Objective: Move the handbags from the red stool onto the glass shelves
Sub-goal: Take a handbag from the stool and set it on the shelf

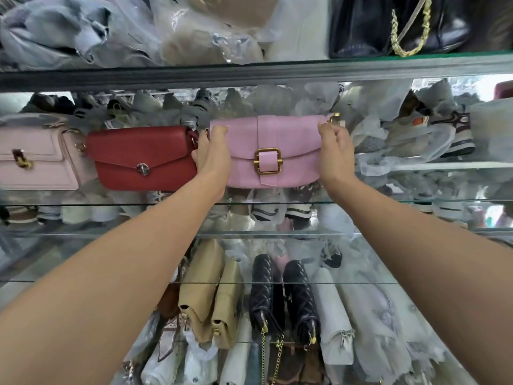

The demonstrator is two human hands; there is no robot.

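The pink handbag (294, 140) was held between two bare forearms that reached up and forward from the bottom corners of the view. Nearest, below the arms, a low glass shelf carried two tan bags (205, 295) standing side by side. Just to their right stood two black quilted bags (283, 295) with gold chains, among wrapped bundles.

Further up, the left hand (212, 151) had its grip clamped on the bag's left end, thumb over the top edge. The right hand (336, 151) had its grip clamped on the right end in the same way. The bag stood upright and level over the middle glass shelf (388, 202), flap and gold buckle (268, 161) facing the camera. Whether its base touched the glass could not be told.

Just beside the left hand sat a red handbag (144, 154), and beyond it a pale pink handbag (39, 162), both on that shelf. Behind them lay shoes in clear plastic (444, 134). On the top shelf sat a black bag (361, 23) with a gold chain.
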